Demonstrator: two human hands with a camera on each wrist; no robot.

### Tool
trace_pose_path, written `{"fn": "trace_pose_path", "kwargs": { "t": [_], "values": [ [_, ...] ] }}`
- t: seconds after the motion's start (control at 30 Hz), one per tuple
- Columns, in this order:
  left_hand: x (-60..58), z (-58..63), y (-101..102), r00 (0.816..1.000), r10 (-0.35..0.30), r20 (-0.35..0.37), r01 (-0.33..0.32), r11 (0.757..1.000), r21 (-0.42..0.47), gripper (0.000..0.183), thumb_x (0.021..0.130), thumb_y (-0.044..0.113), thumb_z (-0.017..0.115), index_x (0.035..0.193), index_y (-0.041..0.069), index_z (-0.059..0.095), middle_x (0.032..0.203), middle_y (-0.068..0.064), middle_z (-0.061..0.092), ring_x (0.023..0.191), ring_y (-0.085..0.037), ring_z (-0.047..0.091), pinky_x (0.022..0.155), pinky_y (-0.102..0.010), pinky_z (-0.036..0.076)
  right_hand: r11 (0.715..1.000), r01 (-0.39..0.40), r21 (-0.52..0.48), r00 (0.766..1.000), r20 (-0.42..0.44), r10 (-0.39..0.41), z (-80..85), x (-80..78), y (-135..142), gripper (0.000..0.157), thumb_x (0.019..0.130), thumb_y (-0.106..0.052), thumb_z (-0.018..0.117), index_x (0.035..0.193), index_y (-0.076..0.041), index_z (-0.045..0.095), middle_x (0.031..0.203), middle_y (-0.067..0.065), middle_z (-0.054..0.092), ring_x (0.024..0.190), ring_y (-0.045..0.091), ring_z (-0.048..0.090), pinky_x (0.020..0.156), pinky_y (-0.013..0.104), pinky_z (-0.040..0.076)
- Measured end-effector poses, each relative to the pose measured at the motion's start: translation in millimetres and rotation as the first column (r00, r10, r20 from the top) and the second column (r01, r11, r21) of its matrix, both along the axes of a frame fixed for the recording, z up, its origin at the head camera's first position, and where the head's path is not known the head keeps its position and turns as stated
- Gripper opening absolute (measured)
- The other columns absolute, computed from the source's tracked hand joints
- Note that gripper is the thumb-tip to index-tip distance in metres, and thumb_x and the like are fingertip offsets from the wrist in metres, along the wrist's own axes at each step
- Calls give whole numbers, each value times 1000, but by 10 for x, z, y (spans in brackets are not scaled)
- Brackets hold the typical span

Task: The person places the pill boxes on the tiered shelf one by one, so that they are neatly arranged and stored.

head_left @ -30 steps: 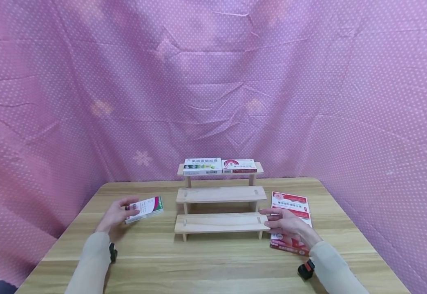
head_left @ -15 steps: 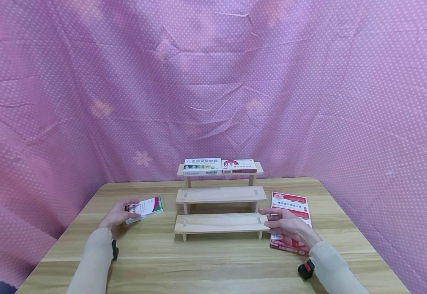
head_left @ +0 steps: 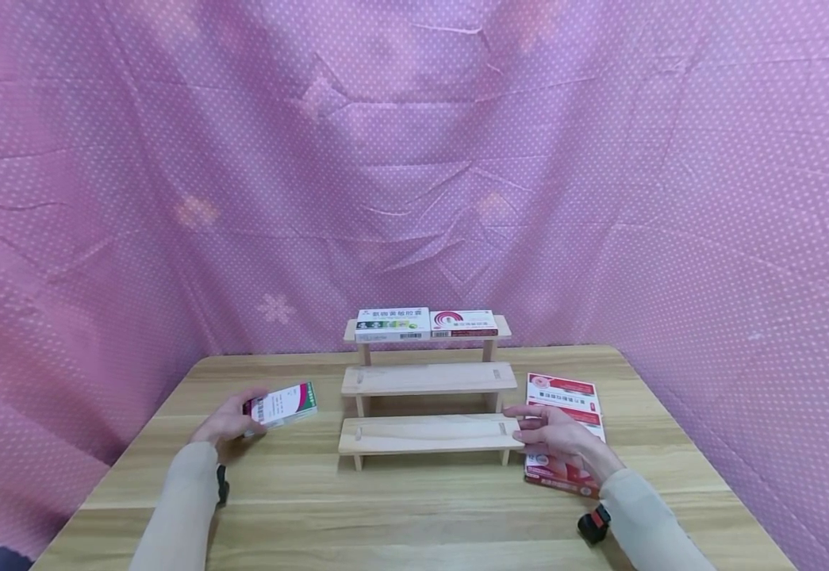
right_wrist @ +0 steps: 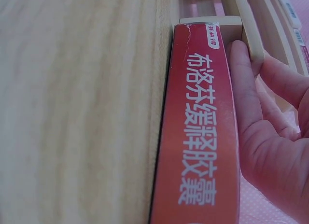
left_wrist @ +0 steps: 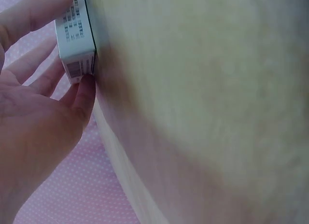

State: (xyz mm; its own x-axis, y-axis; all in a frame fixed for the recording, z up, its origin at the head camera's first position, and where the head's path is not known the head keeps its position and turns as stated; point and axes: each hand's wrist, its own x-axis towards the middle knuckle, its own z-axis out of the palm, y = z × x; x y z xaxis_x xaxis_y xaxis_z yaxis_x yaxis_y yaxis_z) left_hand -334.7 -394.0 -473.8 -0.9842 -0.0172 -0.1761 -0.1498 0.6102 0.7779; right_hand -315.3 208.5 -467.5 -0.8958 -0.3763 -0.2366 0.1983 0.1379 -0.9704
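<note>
on the left of the table (head_left: 385, 515), the white box (head_left: 285, 403) lies flat, just right of the left hand (head_left: 228, 418), its long axis slanting from near left to far right, towards the wooden stand (head_left: 428, 435). the left hand is much the nearer: it reaches in from the near left, palm turned right, thumb and fingers holding the box's left end between them. the right hand (head_left: 560, 436), across the stand, lightly pinches the bottom shelf's right end, just above the red box (head_left: 560, 473).
</note>
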Motion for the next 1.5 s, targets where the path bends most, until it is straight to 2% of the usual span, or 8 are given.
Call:
{"fn": "trace_pose_path", "kwargs": {
  "t": [0.17, 0.4, 0.5, 0.6, 0.8, 1.13, 1.33, 1.5],
  "values": [
    [29, -3, 3, 1000, -15, -11, 15, 1000, -9, 92, 73, 5, 80, 151, 3, 30, 149, -30, 31, 130, -45, 33, 111, -69, 19, 1000, 0, 7, 1000, -8, 0, -22, -10, 11, 51, 88, -8, 70, 137, -3, 54, 116, 14, 58, 99, 21, 66, 90, 39, 58],
    [93, -8, 1, 1000, -22, -7, 22, 998, 62, 94, 69, 7, 83, 149, 7, 35, 146, -25, 35, 128, -41, 35, 111, -66, 22, 1000, -3, 17, 1000, -15, 3, -32, -19, 17, 51, 89, -9, 70, 137, -3, 54, 115, 14, 56, 99, 22, 64, 91, 39, 58],
    [122, 12, -3, 997, -63, -49, 65, 997, 38, 92, 69, 8, 82, 148, 4, 36, 147, -27, 36, 129, -41, 36, 111, -66, 22, 1000, -4, 23, 1000, -17, 4, -15, -14, 15, 52, 88, -9, 70, 137, -4, 54, 117, 15, 56, 99, 21, 64, 91, 39, 58],
    [153, 29, -8, 995, -76, -68, 78, 996, 36, 91, 71, 9, 82, 148, 2, 36, 148, -27, 37, 130, -41, 37, 111, -66, 22, 1000, -6, 27, 1000, -14, 7, -2, -10, 12, 52, 89, -10, 70, 137, -4, 54, 118, 16, 56, 99, 22, 64, 91, 39, 58],
    [157, 61, 2, 994, -68, -84, 76, 992, 100, 86, 74, 13, 82, 148, 6, 39, 142, -23, 43, 126, -36, 40, 110, -60, 26, 999, 2, 39, 1000, -14, -1, 15, -13, 14, 51, 89, -9, 69, 137, -4, 54, 118, 15, 56, 99, 21, 65, 91, 40, 58],
    [200, 146, 86, 977, -113, -181, 121, 992, 34, 87, 74, 23, 83, 149, 12, 39, 143, -21, 45, 127, -36, 42, 107, -57, 30, 999, 0, 35, 1000, -5, 0, 11, -30, 23, 54, 88, -11, 71, 139, -4, 53, 122, 17, 56, 101, 22, 66, 91, 39, 58],
    [241, 232, 176, 965, -139, -224, 149, 988, 29, 86, 76, 21, 82, 150, 12, 38, 141, -20, 48, 123, -33, 46, 102, -42, 37, 1000, -5, 16, 1000, 4, 5, 12, -23, 26, 54, 89, -10, 69, 140, -3, 51, 122, 17, 56, 102, 22, 66, 92, 39, 58],
    [287, 315, 259, 966, -144, -214, 163, 984, 72, 90, 77, 22, 80, 152, 13, 33, 143, -19, 45, 123, -33, 47, 99, -34, 40, 1000, -7, 20, 1000, -3, 7, 12, -14, 23, 54, 89, -10, 70, 139, -3, 52, 120, 16, 55, 101, 22, 65, 92, 39, 58]
  ]
}}
